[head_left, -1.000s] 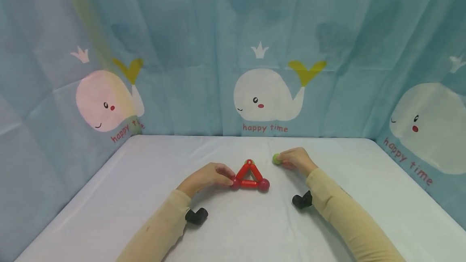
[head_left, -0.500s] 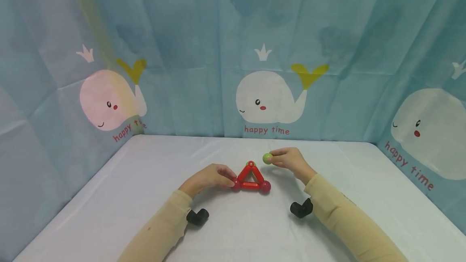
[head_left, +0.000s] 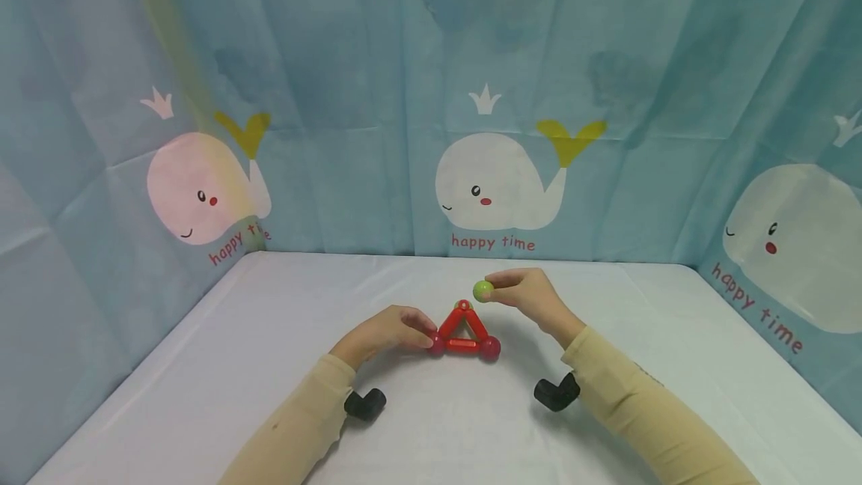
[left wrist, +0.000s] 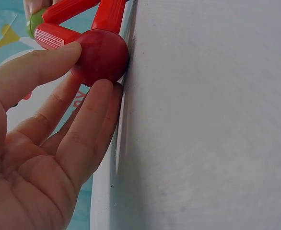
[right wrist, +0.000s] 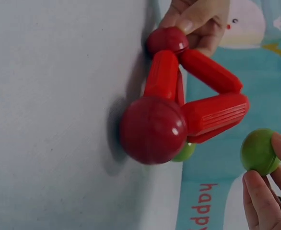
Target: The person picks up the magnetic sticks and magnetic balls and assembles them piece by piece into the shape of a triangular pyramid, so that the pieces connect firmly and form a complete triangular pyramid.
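Observation:
A pyramid-like frame of red rods and balls stands on the white table. My left hand pinches the dark red ball at its left corner between thumb and fingers. The other front corner is a second dark red ball, resting on the table. Behind, a green ball is mostly hidden by the frame. Raised off the table, my right hand pinches a loose green ball by thumb and fingertips. In the head view it is just above and right of the rods' upper joint.
Black wrist-worn pieces stick out below both sleeves. Blue curtains printed with whales hang behind and beside the white table; the back curtain meets its far edge.
My right hand has carried the green ball leftward and up, toward the top of the red frame. The left hand keeps its grip on the red corner ball, and the frame stays put.

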The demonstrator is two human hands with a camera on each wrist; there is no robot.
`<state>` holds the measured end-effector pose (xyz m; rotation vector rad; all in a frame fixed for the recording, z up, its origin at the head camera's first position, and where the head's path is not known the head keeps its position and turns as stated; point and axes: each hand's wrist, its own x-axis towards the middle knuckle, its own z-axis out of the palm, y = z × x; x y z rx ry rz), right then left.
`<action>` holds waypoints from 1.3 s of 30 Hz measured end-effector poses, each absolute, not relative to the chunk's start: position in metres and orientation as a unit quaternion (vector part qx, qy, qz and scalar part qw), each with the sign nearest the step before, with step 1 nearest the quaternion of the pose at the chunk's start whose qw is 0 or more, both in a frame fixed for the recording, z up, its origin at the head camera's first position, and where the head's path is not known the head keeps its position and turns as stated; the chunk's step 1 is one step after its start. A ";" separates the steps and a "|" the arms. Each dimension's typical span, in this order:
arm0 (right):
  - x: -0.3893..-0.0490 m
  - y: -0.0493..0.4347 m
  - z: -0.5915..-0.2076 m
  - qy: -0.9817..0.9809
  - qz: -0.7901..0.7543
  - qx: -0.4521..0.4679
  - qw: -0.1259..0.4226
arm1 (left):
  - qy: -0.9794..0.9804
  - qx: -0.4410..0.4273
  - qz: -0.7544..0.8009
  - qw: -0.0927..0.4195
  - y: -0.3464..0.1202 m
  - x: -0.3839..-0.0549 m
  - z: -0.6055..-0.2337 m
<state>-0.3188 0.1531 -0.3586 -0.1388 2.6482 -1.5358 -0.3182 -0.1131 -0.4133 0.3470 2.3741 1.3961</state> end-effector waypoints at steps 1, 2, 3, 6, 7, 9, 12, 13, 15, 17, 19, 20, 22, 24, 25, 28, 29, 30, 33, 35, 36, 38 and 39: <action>-0.318 0.152 -0.358 0.866 -0.497 -0.052 0.036 | 0.841 0.123 0.494 0.182 -0.113 -0.318 -0.413; -0.317 0.151 -0.356 0.867 -0.493 -0.057 0.033 | 0.842 0.122 0.493 0.182 -0.113 -0.318 -0.413; -0.316 0.149 -0.355 0.869 -0.490 -0.062 0.030 | 0.842 0.123 0.494 0.180 -0.114 -0.318 -0.413; -0.314 0.145 -0.354 0.866 -0.494 -0.072 0.026 | 0.841 0.123 0.494 0.181 -0.114 -0.318 -0.413; -0.313 0.144 -0.354 0.864 -0.497 -0.074 0.026 | 0.841 0.123 0.494 0.182 -0.114 -0.318 -0.413; -0.312 0.142 -0.354 0.861 -0.502 -0.080 0.026 | 0.841 0.122 0.493 0.185 -0.114 -0.318 -0.414; -0.309 0.138 -0.354 0.858 -0.505 -0.087 0.028 | 0.840 0.121 0.493 0.190 -0.114 -0.318 -0.415; -0.309 0.137 -0.354 0.858 -0.506 -0.089 0.027 | 0.840 0.122 0.493 0.190 -0.114 -0.318 -0.415; -0.308 0.136 -0.355 0.857 -0.506 -0.090 0.027 | 0.839 0.123 0.494 0.190 -0.114 -0.318 -0.414; -0.308 0.134 -0.355 0.857 -0.506 -0.090 0.027 | 0.839 0.124 0.495 0.189 -0.114 -0.318 -0.414; -0.307 0.133 -0.356 0.857 -0.506 -0.091 0.027 | 0.839 0.124 0.495 0.189 -0.113 -0.318 -0.413; -0.307 0.132 -0.356 0.858 -0.505 -0.091 0.027 | 0.840 0.123 0.494 0.189 -0.113 -0.318 -0.413; -0.307 0.131 -0.357 0.859 -0.502 -0.094 0.024 | 0.841 0.121 0.493 0.188 -0.113 -0.317 -0.412; -0.307 0.130 -0.358 0.864 -0.493 -0.100 0.016 | 0.843 0.117 0.490 0.187 -0.112 -0.317 -0.411; -0.307 0.129 -0.359 0.867 -0.486 -0.103 0.013 | 0.844 0.116 0.489 0.186 -0.112 -0.316 -0.411; -0.306 0.127 -0.360 0.879 -0.462 -0.118 0.000 | 0.845 0.117 0.488 0.183 -0.112 -0.316 -0.411; -0.305 0.126 -0.361 0.882 -0.455 -0.123 -0.003 | 0.845 0.118 0.488 0.182 -0.112 -0.316 -0.412; -0.305 0.125 -0.361 0.884 -0.449 -0.126 -0.006 | 0.845 0.120 0.489 0.182 -0.113 -0.316 -0.412; -0.305 0.125 -0.361 0.886 -0.445 -0.131 -0.006 | 0.846 0.121 0.487 0.182 -0.113 -0.317 -0.413; -0.305 0.125 -0.360 0.886 -0.446 -0.130 -0.005 | 0.847 0.120 0.485 0.183 -0.113 -0.317 -0.413; -0.305 0.125 -0.360 0.886 -0.446 -0.129 -0.004 | 0.847 0.119 0.484 0.183 -0.113 -0.317 -0.412; -0.305 0.125 -0.359 0.886 -0.445 -0.128 -0.001 | 0.847 0.120 0.484 0.183 -0.113 -0.317 -0.412; -0.305 0.125 -0.359 0.887 -0.445 -0.126 -0.001 | 0.847 0.119 0.484 0.184 -0.113 -0.317 -0.411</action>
